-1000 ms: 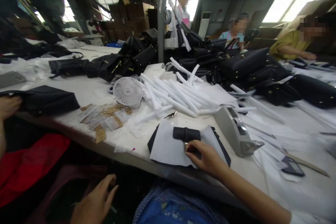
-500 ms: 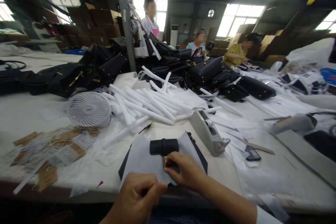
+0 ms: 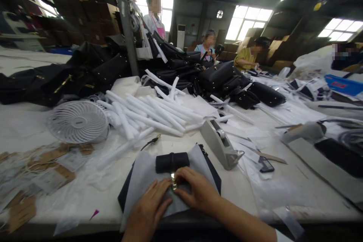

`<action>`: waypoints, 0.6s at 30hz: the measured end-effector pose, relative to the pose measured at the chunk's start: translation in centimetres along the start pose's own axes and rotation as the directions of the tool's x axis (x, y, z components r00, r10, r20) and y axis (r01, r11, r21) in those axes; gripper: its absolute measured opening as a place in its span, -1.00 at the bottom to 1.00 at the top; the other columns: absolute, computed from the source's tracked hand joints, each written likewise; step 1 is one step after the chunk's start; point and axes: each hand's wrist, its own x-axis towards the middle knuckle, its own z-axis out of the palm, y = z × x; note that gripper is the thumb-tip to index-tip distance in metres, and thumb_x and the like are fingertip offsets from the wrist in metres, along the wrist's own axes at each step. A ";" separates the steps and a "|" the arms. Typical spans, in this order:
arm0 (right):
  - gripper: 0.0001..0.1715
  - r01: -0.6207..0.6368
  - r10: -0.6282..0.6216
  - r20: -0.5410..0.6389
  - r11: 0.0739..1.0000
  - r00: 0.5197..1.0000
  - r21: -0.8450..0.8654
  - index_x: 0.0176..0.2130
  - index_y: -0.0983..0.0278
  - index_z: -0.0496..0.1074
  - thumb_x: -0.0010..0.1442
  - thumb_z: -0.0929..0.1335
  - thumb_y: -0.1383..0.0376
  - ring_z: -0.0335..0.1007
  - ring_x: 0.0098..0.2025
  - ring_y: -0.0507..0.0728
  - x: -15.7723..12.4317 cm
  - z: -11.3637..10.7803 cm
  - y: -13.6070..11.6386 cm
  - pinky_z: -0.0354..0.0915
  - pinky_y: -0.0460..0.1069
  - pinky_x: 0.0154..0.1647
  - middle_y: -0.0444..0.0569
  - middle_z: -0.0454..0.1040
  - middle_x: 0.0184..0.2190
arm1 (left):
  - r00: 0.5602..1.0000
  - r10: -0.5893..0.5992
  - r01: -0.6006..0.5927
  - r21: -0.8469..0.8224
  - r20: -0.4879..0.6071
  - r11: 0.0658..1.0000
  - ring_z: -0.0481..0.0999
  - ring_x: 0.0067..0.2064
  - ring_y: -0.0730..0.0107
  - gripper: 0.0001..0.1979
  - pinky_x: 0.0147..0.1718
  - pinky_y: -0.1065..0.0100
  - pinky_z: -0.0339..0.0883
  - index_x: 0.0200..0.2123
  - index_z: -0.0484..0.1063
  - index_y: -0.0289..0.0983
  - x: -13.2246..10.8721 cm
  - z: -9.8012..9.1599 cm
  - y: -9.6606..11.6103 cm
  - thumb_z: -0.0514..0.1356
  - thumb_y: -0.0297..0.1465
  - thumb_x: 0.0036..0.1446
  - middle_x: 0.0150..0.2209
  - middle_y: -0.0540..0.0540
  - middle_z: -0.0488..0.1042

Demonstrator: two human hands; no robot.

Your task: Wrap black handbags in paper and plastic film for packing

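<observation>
A black handbag lies at the table's front edge with a sheet of pale tissue paper over it. Across the paper sits the bag's black flap or strap piece, and a gold clasp shows just below it. My right hand pinches the clasp between thumb and fingers. My left hand rests on the paper to the left, fingers stretched out, the tips close to the clasp. Whether they touch it I cannot tell.
White foam tubes are piled behind the bag. A tape dispenser stands to its right, a white fan to the left above brown tags. Black bags are heaped further back. Several co-workers sit or stand beyond.
My left hand has come down from a loose fist in front of the bag onto the paper, fingers straightened. The right hand stays at the clasp. The view has turned slightly right.
</observation>
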 end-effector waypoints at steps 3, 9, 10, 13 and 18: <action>-0.69 -0.005 0.006 -0.027 0.999 1.000 0.051 -0.11 0.22 0.39 0.12 0.41 0.42 0.39 -0.19 0.10 0.3 -0.5 -0.4 0.33 -0.03 -0.14 -0.04 0.43 -0.20 | 0.999 0.028 -0.029 -0.013 -0.024 1.000 0.57 0.03 0.25 -0.66 0.04 0.18 0.46 0.15 0.32 -0.19 -0.1 0.1 0.3 0.05 -0.32 0.35 0.03 -0.11 0.56; -0.88 -0.033 0.034 0.055 0.999 0.998 -0.015 -0.23 0.22 0.50 0.19 0.40 0.41 0.44 -0.20 0.10 1.5 -0.5 -0.6 0.33 -0.04 -0.14 -0.07 0.50 -0.27 | 0.996 -0.063 0.064 0.010 -0.061 0.998 0.61 -0.04 0.18 -0.61 -0.06 0.22 0.53 0.15 0.32 -0.21 0.6 -0.4 0.7 0.01 -0.21 0.34 -0.04 -0.14 0.60; -0.90 -0.034 0.035 0.066 0.999 0.997 -0.014 -0.26 0.22 0.52 0.18 0.41 0.41 0.45 -0.20 0.10 1.7 -0.4 -0.5 0.33 -0.04 -0.13 -0.07 0.51 -0.28 | 0.997 -0.069 0.068 -0.015 -0.044 0.998 0.60 -0.04 0.19 -0.61 -0.04 0.23 0.52 0.17 0.30 -0.19 0.7 -0.6 0.7 0.03 -0.23 0.34 -0.02 -0.12 0.59; -0.90 -0.071 0.074 0.055 0.996 0.996 -0.044 -0.27 0.22 0.52 0.16 0.44 0.41 0.46 -0.21 0.10 1.9 -0.1 -0.3 0.35 -0.05 -0.14 -0.07 0.51 -0.29 | 0.996 -0.084 0.085 -0.061 0.015 0.995 0.59 0.00 0.24 -0.62 -0.05 0.30 0.52 0.17 0.32 -0.16 0.9 -0.9 0.6 0.08 -0.30 0.31 0.05 -0.11 0.54; -0.66 -0.082 0.087 0.014 0.979 0.996 -0.186 -0.06 0.23 0.48 0.13 0.47 0.36 0.42 -0.10 0.17 1.7 0.2 0.1 0.37 0.01 -0.07 0.04 0.47 -0.12 | 0.998 0.013 -0.012 -0.016 0.056 1.000 0.52 0.09 0.25 -0.61 0.05 0.17 0.45 0.19 0.30 -0.17 0.9 -0.7 0.3 0.07 -0.38 0.31 0.17 -0.10 0.44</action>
